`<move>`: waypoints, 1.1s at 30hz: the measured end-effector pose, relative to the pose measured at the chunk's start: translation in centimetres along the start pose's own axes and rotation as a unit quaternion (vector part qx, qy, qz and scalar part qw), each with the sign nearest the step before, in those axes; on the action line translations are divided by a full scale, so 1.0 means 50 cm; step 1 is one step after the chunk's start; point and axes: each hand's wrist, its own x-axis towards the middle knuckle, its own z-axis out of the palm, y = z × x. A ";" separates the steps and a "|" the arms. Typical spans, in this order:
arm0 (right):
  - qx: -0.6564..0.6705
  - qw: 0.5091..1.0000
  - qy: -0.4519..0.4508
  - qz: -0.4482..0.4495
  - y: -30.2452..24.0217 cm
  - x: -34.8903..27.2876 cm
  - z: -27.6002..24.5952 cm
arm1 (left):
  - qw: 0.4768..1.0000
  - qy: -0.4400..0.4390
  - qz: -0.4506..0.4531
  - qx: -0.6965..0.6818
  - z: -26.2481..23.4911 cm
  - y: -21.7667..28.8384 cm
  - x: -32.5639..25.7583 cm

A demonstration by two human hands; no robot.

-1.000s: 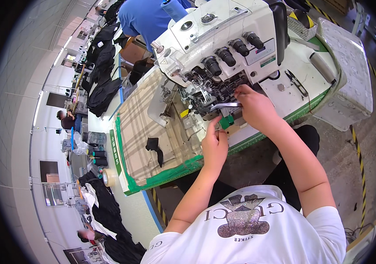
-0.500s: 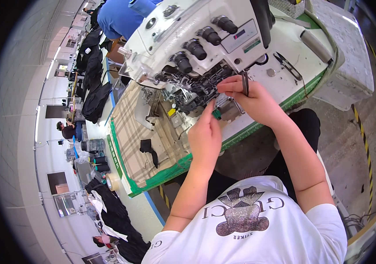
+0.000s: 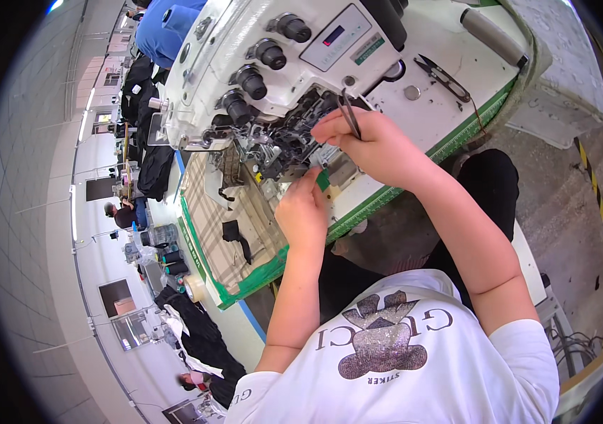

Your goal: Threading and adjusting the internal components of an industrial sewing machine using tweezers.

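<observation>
A white overlock sewing machine (image 3: 206, 78) stands before me, with its metal inner parts (image 3: 294, 134) exposed. My right hand (image 3: 379, 145) is closed on metal tweezers (image 3: 351, 119), which stick up between thumb and fingers. Its fingertips reach to the machine's inner parts; whether they also pinch a thread cannot be made out. Lower and to the left, my left hand (image 3: 303, 215) has its fingers together, tips at the lower edge of those parts. Beside them is a small green piece (image 3: 323, 180). Anything between the left fingertips is too small to see.
Thread snips (image 3: 444, 78), a round metal disc (image 3: 412, 92) and a grey thread cone (image 3: 493, 37) lie on the table to the right. A black fabric scrap (image 3: 236, 239) is on the left side. Green tape (image 3: 255, 283) lines the edge. Another person in blue (image 3: 167, 32) sits beyond.
The view has shifted, so the machine appears further left and higher. My hands stay at its inner parts, the left slightly lower, and the tweezers now tilt more to the left.
</observation>
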 end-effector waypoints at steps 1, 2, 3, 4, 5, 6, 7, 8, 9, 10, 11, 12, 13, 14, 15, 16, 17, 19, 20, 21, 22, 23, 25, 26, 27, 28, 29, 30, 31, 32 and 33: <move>0.022 1.000 0.000 0.012 -0.001 0.001 0.000 | 1.000 -0.001 0.001 0.004 0.000 0.001 0.003; 0.026 1.000 0.000 0.011 -0.003 0.000 -0.001 | 1.000 0.007 0.015 0.010 0.000 0.001 0.006; 0.046 0.999 -0.002 0.026 -0.005 0.000 -0.002 | 0.999 0.015 0.029 0.016 -0.001 0.002 0.009; 0.066 0.997 -0.005 0.040 -0.006 0.000 -0.002 | 0.999 0.015 0.029 0.020 -0.001 0.004 0.014; 0.070 0.997 -0.006 0.038 -0.005 0.001 -0.002 | 0.999 0.003 0.020 0.034 -0.001 0.007 0.018; 0.062 0.998 -0.006 0.034 -0.003 0.001 -0.002 | 0.999 -0.008 0.011 0.048 -0.002 0.009 0.021; 0.052 0.998 -0.005 0.031 -0.003 -0.001 -0.005 | 0.999 -0.008 0.012 0.050 -0.003 0.017 0.024; 0.054 0.998 -0.005 0.029 -0.004 -0.001 -0.007 | 0.997 -0.031 -0.021 0.072 -0.005 0.026 0.027; 0.052 0.998 -0.007 0.029 -0.006 -0.001 -0.008 | 0.993 -0.054 -0.054 0.093 -0.008 0.035 0.031; 0.050 0.998 -0.011 0.029 -0.006 -0.003 -0.008 | 0.993 -0.054 -0.053 0.095 -0.012 0.043 0.034; 0.052 0.998 -0.011 0.028 -0.005 -0.003 -0.006 | 0.989 -0.068 -0.058 0.121 -0.017 0.050 0.037; 0.072 0.997 -0.004 0.039 -0.001 -0.002 -0.004 | 0.984 -0.081 -0.062 0.146 -0.019 0.055 0.039; 0.092 0.995 0.003 0.049 -0.002 -0.002 -0.003 | 0.984 -0.081 -0.062 0.148 -0.021 0.056 0.043; 0.094 0.994 0.003 0.047 -0.004 -0.003 -0.003 | 0.984 -0.082 -0.052 0.150 -0.023 0.057 0.046; 0.097 0.994 0.013 0.049 -0.008 -0.007 -0.002 | 0.984 -0.083 -0.043 0.151 -0.026 0.058 0.048; 0.099 0.994 0.023 0.050 -0.013 -0.010 -0.003 | 0.984 -0.082 -0.042 0.153 -0.035 0.070 0.047; 0.101 0.993 0.023 0.049 -0.015 -0.013 -0.006 | 0.987 -0.093 -0.041 0.122 -0.049 0.086 0.041; 0.077 0.994 -0.009 0.076 -0.023 -0.025 -0.018 | 0.990 -0.102 -0.040 0.093 -0.059 0.103 0.024; 0.079 0.994 -0.011 0.074 -0.027 -0.032 -0.025 | 0.995 -0.082 -0.060 -0.002 -0.059 0.109 0.014; 0.089 0.992 -0.035 0.087 -0.030 -0.039 -0.033 | 0.990 -0.060 -0.078 -0.097 -0.060 0.114 0.007; 0.100 0.988 -0.060 0.100 -0.035 -0.046 -0.038 | 0.991 -0.058 -0.079 -0.094 -0.062 0.118 0.003; 0.116 0.985 -0.061 0.111 -0.044 -0.055 -0.036 | 0.959 -0.077 -0.144 -0.231 -0.065 0.122 0.000; 0.106 0.984 -0.089 0.115 -0.063 -0.074 -0.044 | 0.827 -0.109 -0.260 -0.486 -0.069 0.129 -0.006; 0.094 0.981 -0.114 0.121 -0.069 -0.080 -0.043 | 0.828 -0.106 -0.260 -0.485 -0.068 0.129 -0.010; 0.085 0.984 -0.097 0.124 -0.070 -0.081 -0.035 | 0.810 -0.102 -0.280 -0.505 -0.067 0.128 -0.016; 0.084 0.984 -0.099 0.120 -0.063 -0.076 -0.028 | 0.792 -0.100 -0.298 -0.524 -0.067 0.128 -0.019; 0.008 1.000 -0.015 0.013 -0.047 -0.065 -0.016 | 0.806 -0.117 -0.250 -0.524 -0.067 0.122 -0.023; -0.067 0.991 0.068 -0.095 -0.040 -0.053 -0.009 | 0.820 -0.112 -0.240 -0.507 -0.068 0.122 -0.027; -0.124 0.987 0.058 -0.079 -0.054 -0.035 -0.008 | 0.833 -0.107 -0.231 -0.491 -0.064 0.121 -0.031; -0.125 0.987 0.058 -0.083 -0.050 -0.013 -0.002 | 0.835 -0.110 -0.243 -0.480 -0.064 0.125 -0.032; -0.163 0.981 0.054 -0.091 -0.033 0.012 0.010 | 0.836 -0.107 -0.241 -0.482 -0.060 0.127 -0.034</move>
